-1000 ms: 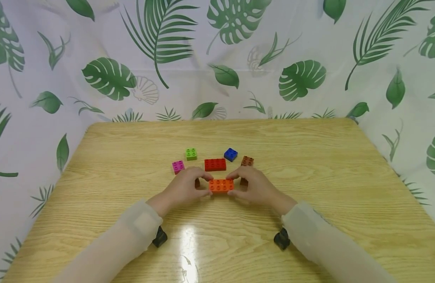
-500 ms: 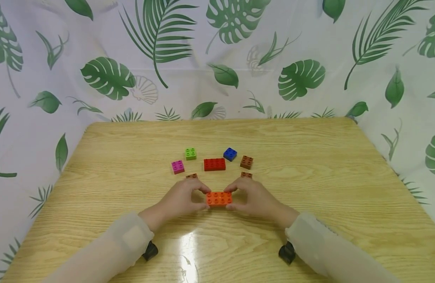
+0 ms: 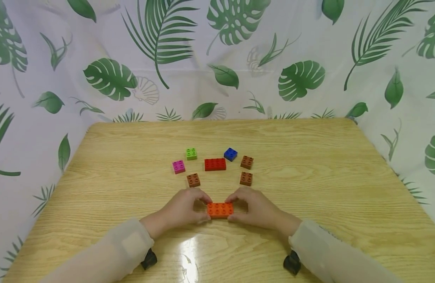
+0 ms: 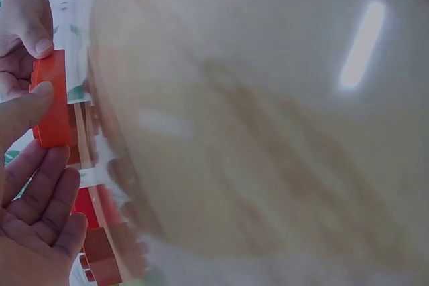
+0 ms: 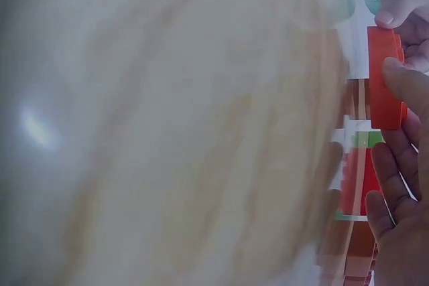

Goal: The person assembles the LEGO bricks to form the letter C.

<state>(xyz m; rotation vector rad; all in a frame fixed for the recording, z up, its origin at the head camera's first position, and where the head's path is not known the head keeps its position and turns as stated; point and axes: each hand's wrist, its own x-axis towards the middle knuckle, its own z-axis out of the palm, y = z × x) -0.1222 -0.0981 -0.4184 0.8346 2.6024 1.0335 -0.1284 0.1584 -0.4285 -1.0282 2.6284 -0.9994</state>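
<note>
Head: orange eight-studded rectangular plastic brick, pinched near its two ends by left hand and right hand; beyond the grip, red rectangular plastic brick. Left wrist: left thumb against orange side. Right wrist: right thumb likewise.

A bright orange, rectangular plastic toy brick, studded in two rows of four, is level with its studs up and its long sides running left to right. The person's left hand and right hand pinch its ends, thumbs against the near long side.
</note>
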